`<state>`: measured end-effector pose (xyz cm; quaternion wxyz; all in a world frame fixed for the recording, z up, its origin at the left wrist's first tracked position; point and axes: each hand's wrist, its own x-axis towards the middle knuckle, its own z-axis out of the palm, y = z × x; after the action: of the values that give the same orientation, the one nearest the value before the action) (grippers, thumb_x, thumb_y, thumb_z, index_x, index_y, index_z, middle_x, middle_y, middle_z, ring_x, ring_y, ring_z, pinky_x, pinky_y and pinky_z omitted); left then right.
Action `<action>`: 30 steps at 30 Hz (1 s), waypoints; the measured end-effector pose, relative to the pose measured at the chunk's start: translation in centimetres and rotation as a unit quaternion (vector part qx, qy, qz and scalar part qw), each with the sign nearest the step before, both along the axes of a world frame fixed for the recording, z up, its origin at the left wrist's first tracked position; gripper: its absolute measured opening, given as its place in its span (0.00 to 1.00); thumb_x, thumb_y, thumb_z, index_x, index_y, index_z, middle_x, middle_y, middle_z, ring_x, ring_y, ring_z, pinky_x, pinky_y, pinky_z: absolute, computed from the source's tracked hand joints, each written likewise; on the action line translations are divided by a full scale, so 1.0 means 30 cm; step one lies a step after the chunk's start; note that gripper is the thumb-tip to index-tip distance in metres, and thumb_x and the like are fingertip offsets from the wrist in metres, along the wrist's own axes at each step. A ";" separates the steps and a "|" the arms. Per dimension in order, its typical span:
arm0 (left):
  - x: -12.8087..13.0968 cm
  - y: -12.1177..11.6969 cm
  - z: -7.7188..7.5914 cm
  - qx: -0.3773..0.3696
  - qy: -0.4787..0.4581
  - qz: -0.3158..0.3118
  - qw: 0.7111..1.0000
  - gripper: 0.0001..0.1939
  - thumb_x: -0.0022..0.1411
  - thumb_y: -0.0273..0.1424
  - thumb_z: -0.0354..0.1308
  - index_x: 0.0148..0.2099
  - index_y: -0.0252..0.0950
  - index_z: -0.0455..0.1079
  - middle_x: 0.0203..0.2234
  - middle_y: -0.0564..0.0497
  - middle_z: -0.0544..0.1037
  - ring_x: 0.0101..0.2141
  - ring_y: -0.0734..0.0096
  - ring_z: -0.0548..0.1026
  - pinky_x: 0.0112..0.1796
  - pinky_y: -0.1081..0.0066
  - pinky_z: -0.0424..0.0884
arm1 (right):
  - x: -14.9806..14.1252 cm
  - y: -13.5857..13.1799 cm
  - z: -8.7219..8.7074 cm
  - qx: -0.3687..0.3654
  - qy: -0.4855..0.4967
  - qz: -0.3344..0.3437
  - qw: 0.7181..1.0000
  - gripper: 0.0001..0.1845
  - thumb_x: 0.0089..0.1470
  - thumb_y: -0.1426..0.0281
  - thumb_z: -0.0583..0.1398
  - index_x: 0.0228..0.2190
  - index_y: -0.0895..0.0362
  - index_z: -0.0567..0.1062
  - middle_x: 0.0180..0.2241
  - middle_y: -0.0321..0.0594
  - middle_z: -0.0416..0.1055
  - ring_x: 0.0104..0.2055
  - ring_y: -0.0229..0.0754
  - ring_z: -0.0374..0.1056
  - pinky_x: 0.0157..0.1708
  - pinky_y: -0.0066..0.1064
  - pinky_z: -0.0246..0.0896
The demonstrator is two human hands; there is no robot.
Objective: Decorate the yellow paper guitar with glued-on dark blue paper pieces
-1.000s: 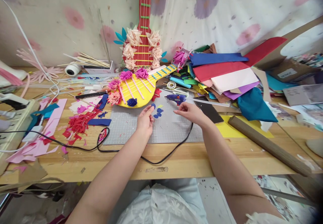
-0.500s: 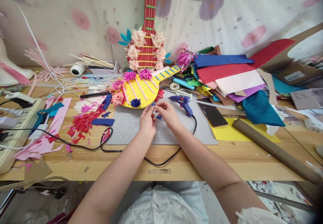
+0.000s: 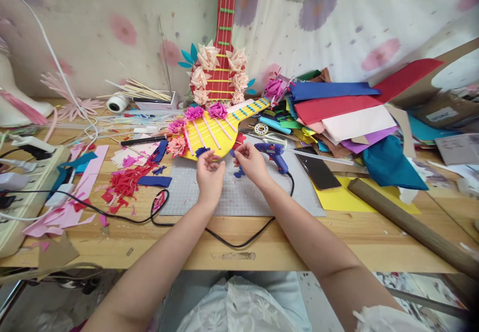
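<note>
My right hand (image 3: pixel 253 164) pinches a small blue paper piece (image 3: pixel 232 153) at its fingertips, over the grey cutting mat (image 3: pixel 187 192). More blue paper pieces (image 3: pixel 238 173) lie on the mat just below it. Beside the blue paper flower (image 3: pixel 202 151), my left hand (image 3: pixel 210 174) has its fingers apart and curved, holding nothing that I can see. That flower sits on the lower edge of a yellow paper guitar (image 3: pixel 215 140) with pink strips and pink and coral flowers. A blue hot glue gun (image 3: pixel 275 155) lies to the right of my right hand.
A red guitar (image 3: pixel 219 80) with peach flowers stands behind. Red paper scraps (image 3: pixel 127 181) and a blue strip (image 3: pixel 154 180) lie left. On the right are a phone (image 3: pixel 319 169), a brown roll (image 3: pixel 404 222) and stacked coloured sheets (image 3: pixel 337 107). A black cord (image 3: pixel 239 246) loops across the front.
My hands have come apart. The left hand has moved left towards the blue flower and its fingers have opened, while the right keeps the blue paper piece and shifts slightly right.
</note>
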<state>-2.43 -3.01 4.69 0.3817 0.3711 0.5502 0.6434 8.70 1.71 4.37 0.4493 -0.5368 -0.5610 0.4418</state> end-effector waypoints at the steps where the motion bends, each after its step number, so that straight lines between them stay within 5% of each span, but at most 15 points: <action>1: -0.033 0.006 0.005 0.039 0.102 0.009 0.994 0.20 0.50 0.25 0.58 0.46 0.38 0.62 0.41 0.47 0.71 0.36 0.72 0.71 0.36 0.71 0.68 | 0.008 0.006 0.007 0.004 -0.026 0.013 1.000 0.05 0.49 0.70 0.56 0.26 0.54 0.61 0.21 0.31 0.65 0.22 0.33 0.65 0.23 0.26 0.65; 5: -0.166 0.053 0.023 0.111 0.433 -0.013 0.894 0.32 0.44 0.27 0.63 0.53 0.38 0.59 0.52 0.40 0.64 0.54 0.54 0.62 0.53 0.54 0.58 | 0.003 0.012 0.013 0.003 -0.112 0.048 0.993 0.07 0.47 0.73 0.56 0.28 0.54 0.60 0.21 0.30 0.66 0.20 0.32 0.64 0.21 0.25 0.61; 9: -0.233 0.100 0.021 0.105 0.533 -0.032 0.839 0.37 0.44 0.29 0.64 0.57 0.39 0.55 0.54 0.39 0.61 0.58 0.49 0.56 0.56 0.49 0.51 | -0.061 -0.001 -0.006 -0.008 -0.153 0.062 0.986 0.13 0.45 0.73 0.57 0.32 0.53 0.57 0.22 0.28 0.67 0.22 0.35 0.65 0.23 0.26 0.59; 30: -0.317 0.170 0.008 0.151 0.518 -0.077 0.839 0.37 0.47 0.28 0.63 0.58 0.38 0.54 0.51 0.42 0.66 0.54 0.55 0.62 0.54 0.54 0.57 | -0.204 0.031 0.090 -0.041 -0.315 0.048 0.947 0.17 0.45 0.73 0.58 0.34 0.54 0.55 0.32 0.45 0.73 0.38 0.48 0.70 0.36 0.35 0.60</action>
<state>-11.93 2.09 4.94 0.0285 0.7441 0.5332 0.4015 2.57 2.64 7.07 0.2062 -0.6391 -0.6803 0.2937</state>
